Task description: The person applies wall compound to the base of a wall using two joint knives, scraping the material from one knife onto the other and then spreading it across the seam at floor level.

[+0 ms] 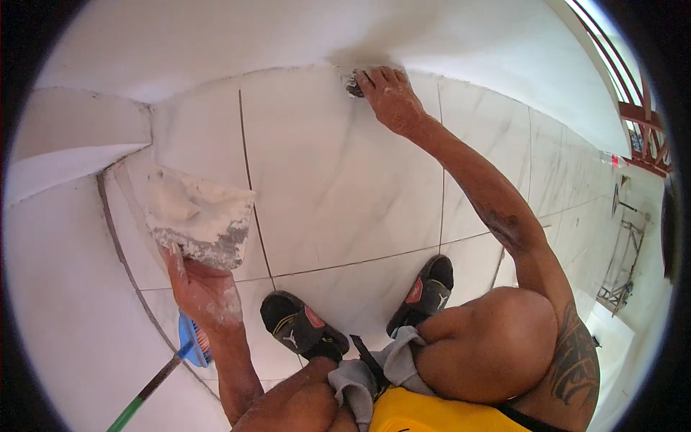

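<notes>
My left hand (205, 288) is closed on the lower edge of a flat board (232, 248), dark and worn where its surface shows. A thick heap of white putty (180, 198) covers most of it. My right arm reaches forward to the foot of the white wall (288, 36). There my right hand (394, 99) has its fingers bent over a small dark flat piece (353, 85) smeared with white, where the wall meets the floor. Most of that piece is hidden under the fingers, so its kind does not show.
Pale marbled tiles (345, 173) with dark joints cover the floor. My slippered feet (302, 324) stand between the arms. A blue brush head (193, 338) on a green-ended pole lies at the left. A stepped white ledge (79, 122) juts out left; reddish-brown metal bars (640, 115) stand far right.
</notes>
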The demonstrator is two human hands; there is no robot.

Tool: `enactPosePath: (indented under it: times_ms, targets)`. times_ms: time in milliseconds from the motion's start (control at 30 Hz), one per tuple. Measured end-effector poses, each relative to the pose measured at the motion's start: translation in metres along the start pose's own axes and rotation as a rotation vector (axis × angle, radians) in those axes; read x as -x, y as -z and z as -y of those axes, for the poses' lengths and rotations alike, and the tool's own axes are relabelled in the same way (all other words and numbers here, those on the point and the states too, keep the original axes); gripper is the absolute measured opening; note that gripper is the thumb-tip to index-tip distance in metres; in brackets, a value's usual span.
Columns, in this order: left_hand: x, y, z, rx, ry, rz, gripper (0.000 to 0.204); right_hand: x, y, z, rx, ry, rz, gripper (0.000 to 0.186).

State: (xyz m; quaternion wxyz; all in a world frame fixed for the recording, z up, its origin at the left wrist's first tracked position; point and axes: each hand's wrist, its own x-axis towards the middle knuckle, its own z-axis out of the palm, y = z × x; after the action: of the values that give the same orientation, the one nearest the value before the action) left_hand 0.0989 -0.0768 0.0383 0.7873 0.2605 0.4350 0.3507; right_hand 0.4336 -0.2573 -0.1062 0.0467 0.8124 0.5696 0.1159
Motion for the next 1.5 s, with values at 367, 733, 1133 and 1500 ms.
enactPosePath:
  times_ms: [367,733,1133,1500]
  targets:
    - [0.000,0.000,-0.004,0.054,0.005,-0.021,0.042,0.019,0.033,0.012,-0.199,0.054,0.100,0.048]
    - [0.000,0.008,-0.002,0.036,-0.013,-0.001,0.041,0.008,0.012,0.005,-0.046,0.009,0.089,0.039]
    - [0.003,0.001,-0.007,0.036,0.008,0.048,0.043,-0.023,0.027,0.023,-0.155,0.042,-0.013,0.031]
    - [-0.001,0.010,-0.004,0.048,0.011,0.031,0.043,-0.037,0.015,0.036,-0.048,0.046,0.058,0.032]
